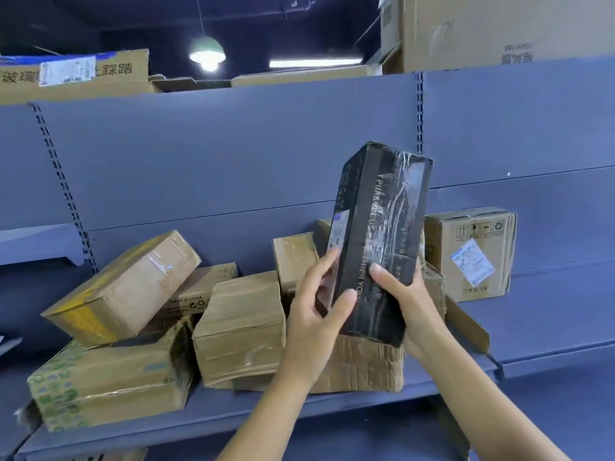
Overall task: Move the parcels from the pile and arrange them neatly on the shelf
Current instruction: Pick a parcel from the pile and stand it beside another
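Observation:
A tall black parcel (379, 227) wrapped in clear tape stands nearly upright in front of the shelf, tilted slightly right. My left hand (316, 314) grips its lower left side, thumb across the front. My right hand (404, 297) grips its lower right side. Below and behind it lies a jumbled pile of brown cardboard parcels (243, 327) on the blue shelf (253, 417). One brown box (471, 251) with a white label stands upright alone to the right.
A tilted box with yellow tape (123, 287) rests on a box printed with green patterns (106, 384) at the left. Large cartons (499, 28) sit on the top shelf. The shelf board at the right (559, 331) lies bare beyond the lone box.

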The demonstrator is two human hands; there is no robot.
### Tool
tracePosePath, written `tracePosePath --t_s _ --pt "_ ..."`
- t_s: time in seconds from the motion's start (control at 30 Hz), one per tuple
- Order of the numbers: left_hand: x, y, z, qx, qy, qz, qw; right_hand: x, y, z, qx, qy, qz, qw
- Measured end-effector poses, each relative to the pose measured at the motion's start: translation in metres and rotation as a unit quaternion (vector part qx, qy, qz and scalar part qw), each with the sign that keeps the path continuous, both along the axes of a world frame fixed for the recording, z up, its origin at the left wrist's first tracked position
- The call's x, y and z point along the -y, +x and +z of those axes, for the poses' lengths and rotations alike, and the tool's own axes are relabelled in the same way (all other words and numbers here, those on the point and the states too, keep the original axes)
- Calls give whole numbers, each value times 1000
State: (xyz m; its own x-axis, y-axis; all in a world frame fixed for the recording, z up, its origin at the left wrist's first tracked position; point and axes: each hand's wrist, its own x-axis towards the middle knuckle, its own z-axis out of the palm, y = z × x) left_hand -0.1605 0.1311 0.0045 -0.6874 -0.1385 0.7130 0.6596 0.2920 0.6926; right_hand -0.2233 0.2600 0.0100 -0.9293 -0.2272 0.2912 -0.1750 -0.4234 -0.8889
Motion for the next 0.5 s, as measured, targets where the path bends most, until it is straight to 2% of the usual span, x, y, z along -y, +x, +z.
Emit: tracePosePath --t_s 0.1,0.17,0.2,0.27,0.37,0.43,0.5 --pt "2 -12 -9 44 196 -60 978 -26 -6 -5 51 -46 53 996" --pt "5 -26 -16 118 329 -117 930 -39 -6 -9 68 -63 77 993" --pt "6 -31 -20 166 363 -172 901 -44 -4 -10 79 -65 85 991" --pt "0 -36 -27 246 345 -295 856 -55 -5 -19 97 -66 102 988" --pt "-18 -44 -35 305 353 -398 790 -76 -9 -29 103 -57 77 990" --pt "-33 -55 -35 312 357 -406 781 -91 -10 -28 81 -39 34 995" --pt "-50 -68 -30 317 327 -383 804 -107 -10 -22 28 15 -55 998"
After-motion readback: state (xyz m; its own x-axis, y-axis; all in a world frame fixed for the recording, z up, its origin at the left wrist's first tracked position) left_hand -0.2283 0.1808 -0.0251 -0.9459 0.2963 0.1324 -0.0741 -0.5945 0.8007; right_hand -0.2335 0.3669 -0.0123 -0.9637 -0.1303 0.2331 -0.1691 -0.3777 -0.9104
